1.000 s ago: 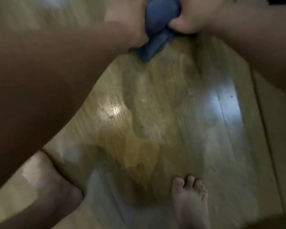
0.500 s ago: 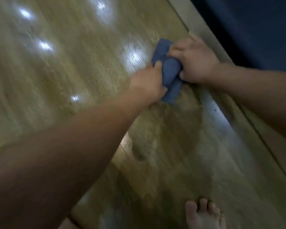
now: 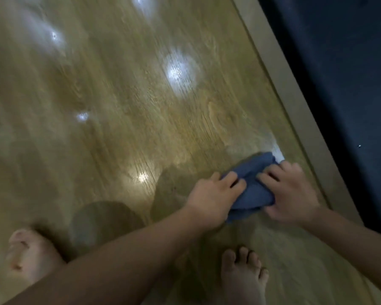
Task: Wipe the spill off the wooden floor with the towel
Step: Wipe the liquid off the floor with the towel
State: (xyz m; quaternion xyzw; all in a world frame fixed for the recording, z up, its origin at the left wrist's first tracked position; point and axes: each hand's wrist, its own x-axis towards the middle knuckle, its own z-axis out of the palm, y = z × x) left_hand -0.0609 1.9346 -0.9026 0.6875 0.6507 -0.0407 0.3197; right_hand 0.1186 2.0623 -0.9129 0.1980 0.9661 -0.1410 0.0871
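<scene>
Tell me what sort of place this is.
Probably a room in a home, indoors: the glossy wooden floor shows light reflections, a pale strip edges a dark blue surface, and the person holding the towel has bare feet.

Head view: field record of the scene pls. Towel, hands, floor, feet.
towel: blue, bunched, on the floor
left hand: grips towel's left side
right hand: holds towel's right side
floor: glossy wood; darker patches left of towel, wet or shadow unclear
feet: left foot and right foot bare, on floor
right edge: pale strip along floor
</scene>
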